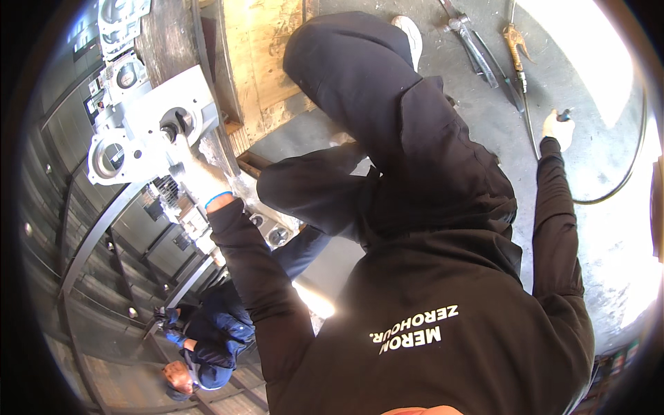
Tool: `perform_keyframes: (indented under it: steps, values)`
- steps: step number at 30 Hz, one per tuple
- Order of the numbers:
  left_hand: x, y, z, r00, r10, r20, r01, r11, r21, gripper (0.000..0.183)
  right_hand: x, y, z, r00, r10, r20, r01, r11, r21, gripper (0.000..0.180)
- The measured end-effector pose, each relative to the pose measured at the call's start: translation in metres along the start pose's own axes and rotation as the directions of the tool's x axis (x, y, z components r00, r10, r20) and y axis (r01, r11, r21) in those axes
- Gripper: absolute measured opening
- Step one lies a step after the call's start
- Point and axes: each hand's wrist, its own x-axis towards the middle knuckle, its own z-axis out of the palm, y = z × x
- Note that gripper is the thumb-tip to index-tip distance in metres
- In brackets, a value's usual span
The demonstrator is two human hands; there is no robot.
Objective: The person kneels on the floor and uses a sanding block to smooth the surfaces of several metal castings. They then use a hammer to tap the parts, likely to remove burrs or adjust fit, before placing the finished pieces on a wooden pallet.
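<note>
At the left, my left hand (194, 166) is against a pale cast metal housing (181, 93), its fingers at the rim of the round bore. A dark ring-shaped part (169, 132) shows in that bore beside my fingertips. Glare washes out part of the hand. The housing lies on a worn wooden beam (168, 46). Out to my right, over the grey floor, my right hand (557, 129) is closed around a small dark object (564, 114). Most of that object is hidden in the fist, so its kind is unclear.
More metal castings (111, 155) line the left side. A plywood crate (264, 57) stands ahead. On the floor lie a hammer (469, 44), a dark bar (511, 91) and an air blow gun (514, 46) with its hose (617, 192). A co-worker (212, 337) bends over at lower left.
</note>
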Motion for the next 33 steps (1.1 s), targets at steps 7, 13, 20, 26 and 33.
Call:
perform_keyframes:
  steps: [7, 13, 20, 26, 33]
  values:
    - [0.001, 0.023, 0.023, 0.979, -0.169, -0.118, 0.172, 0.985, 0.018, 0.044, 0.074, 0.061, 0.057, 0.996, 0.037, 0.081, -0.026, 0.991, -0.134, 0.062]
    - [-0.022, 0.044, 0.041, 0.962, -0.138, -0.235, 0.104, 0.983, -0.151, 0.038, 0.068, 0.055, 0.064, 0.995, 0.027, 0.097, -0.012, 0.988, -0.156, 0.064]
    - [-0.087, -0.013, 0.028, 0.932, 0.040, -0.360, 0.063, 0.961, 0.270, 0.063, 0.102, 0.063, 0.052, 0.918, -0.084, 0.387, 0.228, 0.911, -0.344, 0.062]
    - [-0.126, -0.022, 0.084, 0.827, 0.386, -0.408, -0.080, 0.800, 0.595, 0.084, 0.121, 0.073, 0.083, 0.804, -0.396, 0.443, 0.487, 0.867, -0.108, 0.055]
    - [-0.091, -0.037, 0.091, 0.953, 0.256, 0.163, -0.304, 0.820, 0.484, 0.045, 0.191, 0.074, 0.056, 0.775, -0.544, 0.323, 0.614, 0.770, -0.176, 0.055]
